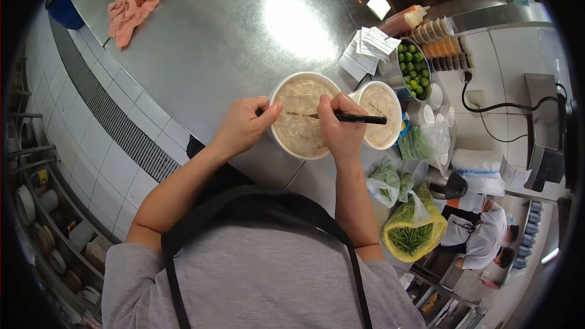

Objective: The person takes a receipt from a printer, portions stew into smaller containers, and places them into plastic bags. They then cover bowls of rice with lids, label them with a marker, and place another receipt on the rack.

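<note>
A large white tub with a clear lid stands on the steel counter, pale food showing through. My right hand grips a black marker pen, its tip at the lid, where dark handwriting shows. At the tub's left rim is my left hand, fingers closed round a small black piece that looks like the pen's cap. Just right of the large tub sits a smaller white tub, also lidded and with writing on top. It is partly behind my right hand.
A pink cloth lies at the counter's far left. Paper slips, a bowl of green limes, a sauce bottle and bagged green vegetables line the right side. Two people in white shirts stand farther right.
</note>
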Tool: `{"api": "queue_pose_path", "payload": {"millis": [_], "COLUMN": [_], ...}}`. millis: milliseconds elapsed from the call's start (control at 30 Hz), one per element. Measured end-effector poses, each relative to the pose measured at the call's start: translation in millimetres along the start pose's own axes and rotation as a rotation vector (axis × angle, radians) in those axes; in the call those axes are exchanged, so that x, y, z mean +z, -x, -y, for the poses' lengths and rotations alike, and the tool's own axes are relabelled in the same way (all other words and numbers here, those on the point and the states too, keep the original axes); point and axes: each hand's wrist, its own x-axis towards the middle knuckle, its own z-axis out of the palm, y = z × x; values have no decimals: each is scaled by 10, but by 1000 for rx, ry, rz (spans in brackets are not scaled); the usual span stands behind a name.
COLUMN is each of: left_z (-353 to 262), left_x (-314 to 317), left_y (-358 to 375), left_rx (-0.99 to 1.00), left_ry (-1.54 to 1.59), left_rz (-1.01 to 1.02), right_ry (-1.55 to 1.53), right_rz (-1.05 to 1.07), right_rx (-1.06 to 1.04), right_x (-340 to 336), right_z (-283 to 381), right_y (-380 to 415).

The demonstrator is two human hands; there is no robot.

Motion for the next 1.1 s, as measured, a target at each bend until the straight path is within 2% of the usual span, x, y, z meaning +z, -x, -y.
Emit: {"api": "queue_pose_path", "payload": {"millis": [533, 667, 833, 1100], "left_z": [-28, 10, -46, -29], "left_x": [-17, 9, -25, -19], "left_y": [3, -4, 8, 10], "left_rx": [-14, 6, -65, -59], "left_ry": [-45, 5, -4, 10], "left_rz": [7, 2, 61, 60], "right_ry": [17, 1, 31, 1], "right_rz": [-35, -25, 14, 3], "right_rx": [-13, 52, 46, 52], "right_x": [-80, -102, -89, -112], "right_z": [42, -12, -39, -19], "right_y": [-25, 9, 0, 3]}}
